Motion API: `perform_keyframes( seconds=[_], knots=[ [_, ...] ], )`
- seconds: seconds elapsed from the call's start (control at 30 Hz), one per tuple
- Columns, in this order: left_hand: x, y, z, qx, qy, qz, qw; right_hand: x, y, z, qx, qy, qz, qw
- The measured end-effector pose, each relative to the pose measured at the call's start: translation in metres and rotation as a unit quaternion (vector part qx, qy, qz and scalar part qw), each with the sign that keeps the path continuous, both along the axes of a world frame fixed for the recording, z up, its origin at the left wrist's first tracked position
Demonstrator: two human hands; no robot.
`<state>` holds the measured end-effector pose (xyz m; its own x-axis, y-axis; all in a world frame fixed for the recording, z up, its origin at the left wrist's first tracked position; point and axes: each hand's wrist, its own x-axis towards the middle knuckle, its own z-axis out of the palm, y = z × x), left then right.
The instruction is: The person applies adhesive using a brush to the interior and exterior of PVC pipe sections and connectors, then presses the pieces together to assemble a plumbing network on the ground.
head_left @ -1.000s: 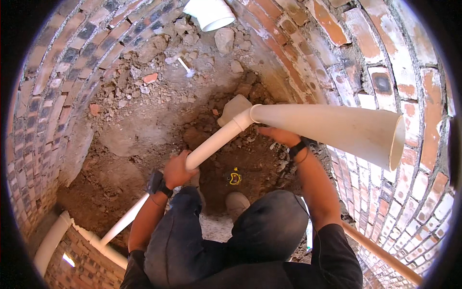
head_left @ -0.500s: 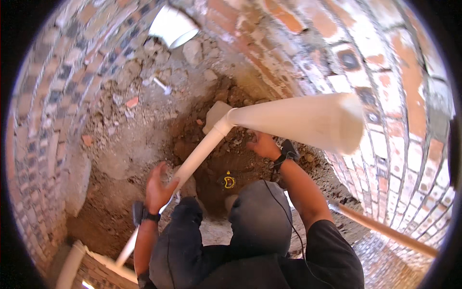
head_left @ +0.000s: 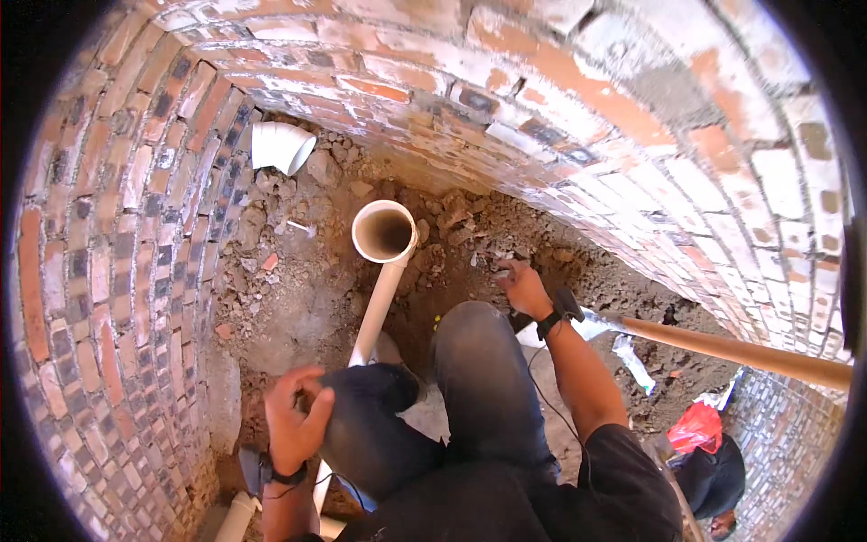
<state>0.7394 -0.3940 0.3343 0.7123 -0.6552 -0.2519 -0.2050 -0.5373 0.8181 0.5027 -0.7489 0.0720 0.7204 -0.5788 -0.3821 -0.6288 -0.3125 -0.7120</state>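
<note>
My left hand is beside my left knee at lower left, holding nothing, fingers loosely bent and apart. My right hand hovers over loose soil right of my right knee, fingers apart and empty. A narrow cream pipe runs from beneath my legs up to a wide pipe fitting, whose round mouth faces up. Just below my right hand lies a tool with a pale flat blade and a long wooden handle. A small yellow object shows behind my knee, mostly hidden.
Curved brick walls surround the pit. A white elbow fitting and a small white rod lie among rubble. At lower right are a white crumpled strip, a red object and a person in dark clothing.
Both hands have left the pipe. The wide pipe has swung from lying rightward to mouth-up. The view has shifted, bringing the person at lower right into sight.
</note>
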Motion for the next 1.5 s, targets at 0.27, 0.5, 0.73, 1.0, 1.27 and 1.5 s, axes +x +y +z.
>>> perform_keyframes(
  seconds=[0.27, 0.5, 0.73, 1.0, 1.27, 1.5],
  knots=[
    [-0.06, 0.12, -0.002, 0.015, 0.223, 0.335, 0.915, -0.063, 0.008, 0.142, -0.046, 0.104, 0.095, 0.989],
    [-0.318, 0.282, 0.134, 0.421, 0.187, 0.235, 0.856, -0.104, -0.001, 0.292, -0.045, 0.228, 0.26, 0.937],
    [-0.424, 0.188, 0.263, 0.186, 0.237, 0.308, 0.902, -0.095, 0.006, 0.369, -0.062, 0.214, 0.395, 0.891],
    [-0.556, 0.109, 0.289, 0.095, 0.267, 0.433, 0.856, -0.066, 0.099, 0.408, -0.078, 0.139, 0.632, 0.758],
    [-0.732, 0.126, 0.295, 0.083, 0.271, 0.546, 0.789, -0.104, 0.244, 0.441, -0.172, 0.14, 0.674, 0.704],
    [-0.848, 0.125, 0.3, 0.127, 0.243, 0.668, 0.692, -0.18, 0.353, 0.489, -0.188, 0.078, 0.759, 0.618]
  ],
)
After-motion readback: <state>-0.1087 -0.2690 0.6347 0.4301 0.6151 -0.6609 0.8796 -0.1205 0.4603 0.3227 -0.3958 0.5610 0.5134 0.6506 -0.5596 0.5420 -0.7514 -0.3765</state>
